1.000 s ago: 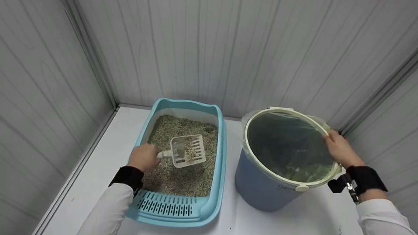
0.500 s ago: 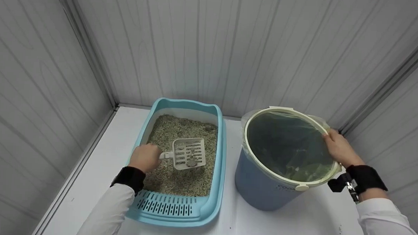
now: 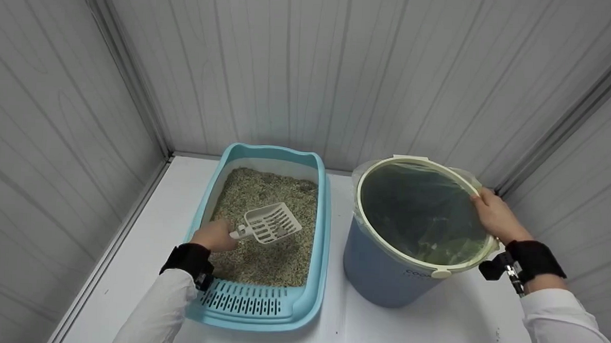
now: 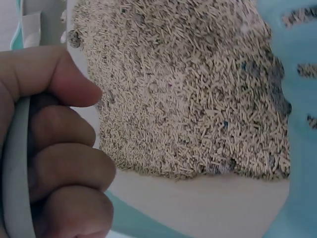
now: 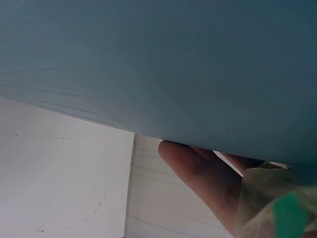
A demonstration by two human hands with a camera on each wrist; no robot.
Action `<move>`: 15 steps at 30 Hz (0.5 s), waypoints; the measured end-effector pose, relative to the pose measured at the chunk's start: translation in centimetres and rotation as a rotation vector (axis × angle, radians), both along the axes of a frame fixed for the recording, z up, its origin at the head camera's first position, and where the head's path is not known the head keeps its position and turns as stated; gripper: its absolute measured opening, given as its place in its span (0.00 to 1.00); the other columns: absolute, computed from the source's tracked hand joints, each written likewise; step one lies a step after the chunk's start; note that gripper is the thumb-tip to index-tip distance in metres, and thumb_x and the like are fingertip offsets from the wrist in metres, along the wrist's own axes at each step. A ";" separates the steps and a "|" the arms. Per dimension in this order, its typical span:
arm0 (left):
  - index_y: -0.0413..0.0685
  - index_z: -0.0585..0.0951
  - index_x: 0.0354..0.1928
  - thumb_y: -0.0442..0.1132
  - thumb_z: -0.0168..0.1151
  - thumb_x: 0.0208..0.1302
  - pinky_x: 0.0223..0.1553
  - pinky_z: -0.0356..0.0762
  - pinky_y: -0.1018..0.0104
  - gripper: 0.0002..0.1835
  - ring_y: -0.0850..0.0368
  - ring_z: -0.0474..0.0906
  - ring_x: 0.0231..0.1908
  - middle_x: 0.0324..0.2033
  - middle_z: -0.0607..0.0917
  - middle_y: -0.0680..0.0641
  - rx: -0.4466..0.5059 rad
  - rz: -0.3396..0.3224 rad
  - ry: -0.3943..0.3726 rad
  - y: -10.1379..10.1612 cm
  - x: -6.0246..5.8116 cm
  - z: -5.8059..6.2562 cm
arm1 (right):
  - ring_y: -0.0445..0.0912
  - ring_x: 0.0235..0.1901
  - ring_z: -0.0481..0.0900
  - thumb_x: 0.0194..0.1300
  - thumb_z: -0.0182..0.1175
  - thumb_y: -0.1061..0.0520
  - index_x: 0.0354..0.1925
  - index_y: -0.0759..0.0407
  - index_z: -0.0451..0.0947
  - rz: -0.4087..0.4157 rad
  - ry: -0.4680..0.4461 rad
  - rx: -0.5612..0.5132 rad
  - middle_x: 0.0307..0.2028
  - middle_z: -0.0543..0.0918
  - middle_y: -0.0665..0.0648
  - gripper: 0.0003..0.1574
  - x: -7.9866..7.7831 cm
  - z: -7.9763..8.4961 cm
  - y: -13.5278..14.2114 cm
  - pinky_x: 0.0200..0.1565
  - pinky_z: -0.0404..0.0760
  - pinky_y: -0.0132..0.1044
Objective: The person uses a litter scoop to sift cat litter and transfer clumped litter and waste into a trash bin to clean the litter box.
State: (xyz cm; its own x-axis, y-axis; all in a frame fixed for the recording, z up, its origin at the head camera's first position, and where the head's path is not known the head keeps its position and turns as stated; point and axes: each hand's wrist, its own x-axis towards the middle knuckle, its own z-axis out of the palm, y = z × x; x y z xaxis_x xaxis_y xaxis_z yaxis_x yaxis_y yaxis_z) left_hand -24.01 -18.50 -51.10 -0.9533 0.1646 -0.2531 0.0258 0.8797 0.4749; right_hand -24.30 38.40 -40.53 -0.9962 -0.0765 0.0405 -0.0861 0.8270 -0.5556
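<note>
Left of centre in the head view, light-blue plastic tray with slotted front lip [image 3: 322, 244] — likely heavy with tan-grey pellet litter [image 3: 281, 266], best lifted by both long rims. Right of centre, round blue plastic bin with pale-yellow rim [image 3: 378, 280], probably light and stiff; thin see-through plastic liner [image 3: 412, 217], probably soft, slippery. Gripped at its right rim by the right hand [image 3: 500, 217]. Mid-tray, above the litter, white slotted plastic scoop [image 3: 272, 223] — likely light, rigid, best taken by the handle, as in the left hand [image 3: 216, 235]. Clear only in the left wrist view: fingers curled snugly round that handle; only in the right wrist view: fingers [image 5: 181, 157] against the bin's outer wall.
</note>
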 end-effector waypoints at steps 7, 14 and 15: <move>0.49 0.74 0.18 0.35 0.59 0.53 0.19 0.55 0.66 0.09 0.60 0.52 0.14 0.12 0.63 0.55 0.065 0.036 -0.110 0.0 0.3 1.3 | 0.59 0.39 0.73 0.76 0.33 0.51 0.56 0.75 0.63 0.001 0.005 -0.001 0.41 0.72 0.72 0.28 0.0 0.0 0.0 0.39 0.74 0.45; 0.48 0.71 0.18 0.34 0.57 0.51 0.18 0.56 0.65 0.08 0.59 0.54 0.14 0.13 0.64 0.53 0.086 0.065 -0.103 0.1 0.3 4.4 | 0.55 0.37 0.74 0.76 0.32 0.50 0.55 0.74 0.62 0.001 -0.034 -0.030 0.39 0.71 0.68 0.28 0.1 0.2 0.0 0.33 0.76 0.35; 0.49 0.70 0.18 0.35 0.57 0.51 0.19 0.56 0.65 0.09 0.59 0.54 0.15 0.13 0.63 0.53 0.086 0.063 -0.091 0.1 0.2 4.9 | 0.54 0.37 0.74 0.76 0.32 0.50 0.55 0.74 0.62 0.001 -0.033 -0.030 0.39 0.71 0.68 0.28 0.1 0.2 0.0 0.32 0.75 0.34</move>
State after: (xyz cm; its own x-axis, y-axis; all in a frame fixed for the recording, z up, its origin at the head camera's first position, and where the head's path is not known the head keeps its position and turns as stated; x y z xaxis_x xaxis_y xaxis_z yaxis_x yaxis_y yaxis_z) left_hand -23.77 -18.42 -46.15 -0.9362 0.1299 -0.3266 -0.0749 0.8342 0.5464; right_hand -24.20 38.39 -40.34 -0.9970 -0.0769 0.0096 -0.0680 0.8099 -0.5827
